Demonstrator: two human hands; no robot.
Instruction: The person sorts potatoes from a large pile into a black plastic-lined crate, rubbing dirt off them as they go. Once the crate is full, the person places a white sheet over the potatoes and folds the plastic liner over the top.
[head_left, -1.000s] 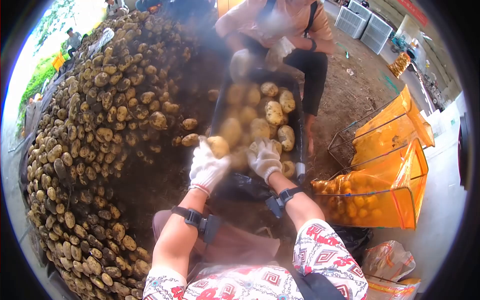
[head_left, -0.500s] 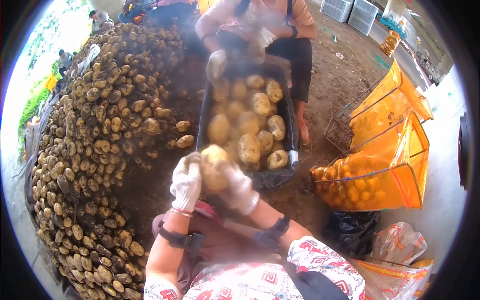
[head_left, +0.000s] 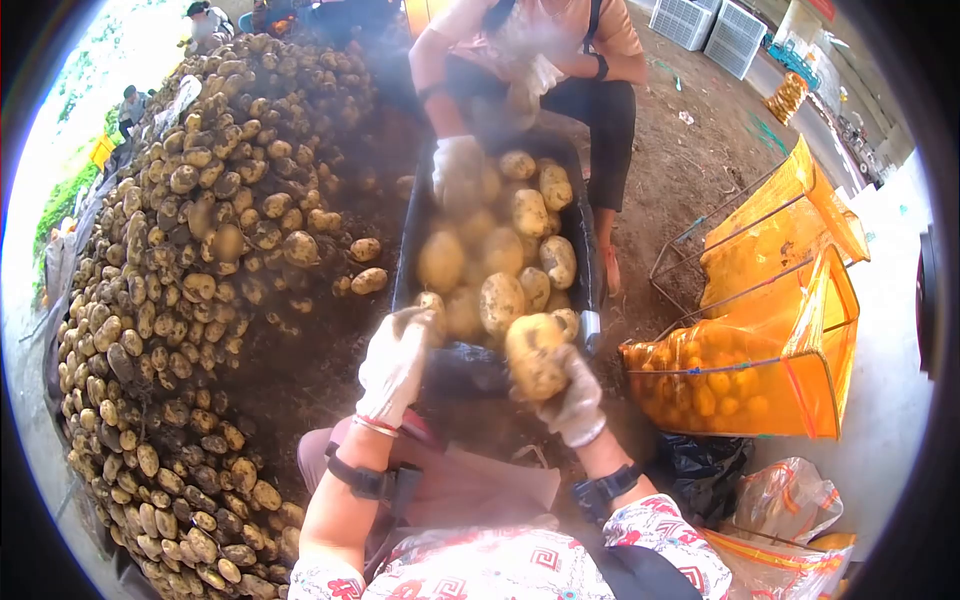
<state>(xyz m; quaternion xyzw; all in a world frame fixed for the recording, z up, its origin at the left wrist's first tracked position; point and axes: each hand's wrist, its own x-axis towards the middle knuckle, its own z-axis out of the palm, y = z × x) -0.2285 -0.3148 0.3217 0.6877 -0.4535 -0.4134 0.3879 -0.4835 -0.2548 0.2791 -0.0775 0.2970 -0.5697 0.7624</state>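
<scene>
My right hand (head_left: 575,405), in a white knit glove, grips a large soil-marked potato (head_left: 537,357) beside the near right corner of a black crate (head_left: 470,368). At the crate's near left corner, my gloved left hand (head_left: 393,365) has its fingers closed around a smaller potato (head_left: 432,304), partly hidden by the glove. Several large potatoes (head_left: 502,303) lie in the crate, some blurred by a haze over the view. Across from me, a co-worker's gloved hand (head_left: 458,172) reaches into its far left part.
A big heap of soiled potatoes (head_left: 190,290) spreads along my left. Orange mesh bags (head_left: 745,375) on metal frames stand at right, one holding potatoes. Below them lie a black plastic bag (head_left: 705,465) and clear sacks (head_left: 790,500). Grey crates (head_left: 735,38) sit far off.
My hands have parted: the right has carried the large potato rightward, while the left has closed on a smaller one at the crate's corner. The co-worker's hand has moved down into the crate.
</scene>
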